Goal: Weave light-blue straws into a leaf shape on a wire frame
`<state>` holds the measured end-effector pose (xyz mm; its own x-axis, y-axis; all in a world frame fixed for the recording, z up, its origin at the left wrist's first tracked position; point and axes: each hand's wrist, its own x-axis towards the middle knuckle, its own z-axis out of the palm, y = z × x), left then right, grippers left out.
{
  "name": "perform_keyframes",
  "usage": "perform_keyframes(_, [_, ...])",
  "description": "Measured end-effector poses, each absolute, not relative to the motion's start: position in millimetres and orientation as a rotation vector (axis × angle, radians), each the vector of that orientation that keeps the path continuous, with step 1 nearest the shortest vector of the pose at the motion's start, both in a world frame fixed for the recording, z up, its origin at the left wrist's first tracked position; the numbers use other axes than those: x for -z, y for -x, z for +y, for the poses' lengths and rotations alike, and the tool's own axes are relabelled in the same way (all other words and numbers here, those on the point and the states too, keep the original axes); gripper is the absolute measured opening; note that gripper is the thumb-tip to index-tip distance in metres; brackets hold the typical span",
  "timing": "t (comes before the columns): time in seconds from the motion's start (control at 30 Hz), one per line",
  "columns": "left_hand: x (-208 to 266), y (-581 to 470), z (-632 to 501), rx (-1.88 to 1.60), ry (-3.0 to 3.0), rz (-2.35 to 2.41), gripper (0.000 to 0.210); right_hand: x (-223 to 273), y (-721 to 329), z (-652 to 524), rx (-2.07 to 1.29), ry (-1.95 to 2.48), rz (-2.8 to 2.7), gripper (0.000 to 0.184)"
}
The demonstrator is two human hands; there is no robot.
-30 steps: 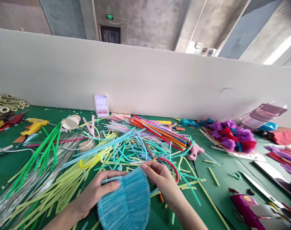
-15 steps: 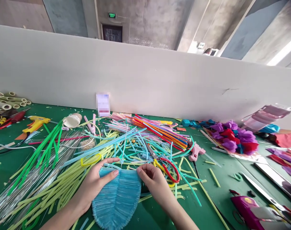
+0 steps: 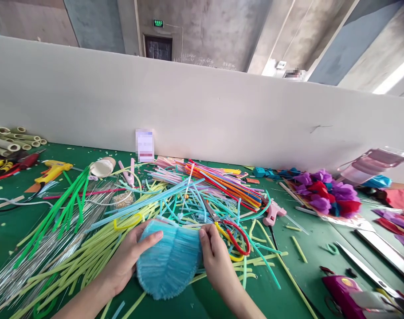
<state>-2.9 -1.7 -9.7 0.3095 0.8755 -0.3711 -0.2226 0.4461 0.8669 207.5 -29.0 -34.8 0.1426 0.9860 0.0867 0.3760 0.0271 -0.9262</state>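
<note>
A blue, fuzzy leaf-shaped piece [image 3: 168, 261], seemingly made of pipe cleaners laid side by side along a middle rib, is held between my hands. My left hand [image 3: 135, 248] grips its upper left side, thumb on the front face. At the upper right corner, the fingers of my right hand [image 3: 215, 248] are pinched together on the edge. A thin pale wire stem [image 3: 187, 190] rises from the leaf's top and leans right. Red-and-yellow-handled scissors [image 3: 233, 237] lie just beyond my right hand.
Green and pale yellow pipe cleaners [image 3: 88, 248] and thin wires spread at left, with a yellow glue gun [image 3: 50, 172] behind. Orange and red pipe cleaners [image 3: 228, 186] lie at the back. A pink glue gun [image 3: 273, 210], flower petals [image 3: 328, 192] and a magenta tool [image 3: 343, 290] are at right.
The leaf has moved slightly right and its lower edge has come up, so it looks shorter. Its wire stem leans further right. Both hands still hold it.
</note>
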Motion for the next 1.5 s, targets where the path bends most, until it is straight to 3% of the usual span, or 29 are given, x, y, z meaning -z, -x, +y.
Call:
perform_keyframes(0.23, [14,3,-7,-0.817,-0.912,0.995,0.044,21,-212,-22,-1.12,1.334,-1.02,0.047])
perform_keyframes(0.57, [12,20,-3,-0.854,-0.705,1.0,0.045,16,-227,-23,-1.405,1.081,-0.742,0.035])
perform_keyframes(0.87, [1,20,-8,-0.656,-0.789,1.074,0.061,16,-221,-27,-1.663,0.956,-0.925,0.037])
perform_keyframes(1.03, [-2,19,-7,-0.571,-0.875,1.026,0.072,16,-226,-26,-1.696,0.928,-1.0,0.028])
perform_keyframes(1.27, [6,25,-1,-0.437,-1.032,1.005,0.07,13,-240,-31,-1.906,0.824,-1.112,0.057])
perform_keyframes(1.4, [13,29,1,-0.43,-1.07,1.009,0.071,19,-238,-32,-1.994,0.84,-1.115,0.036])
perform_keyframes(1.5, [17,30,1,-0.413,-1.075,1.025,0.078,21,-235,-31,-1.985,0.883,-1.115,0.034])
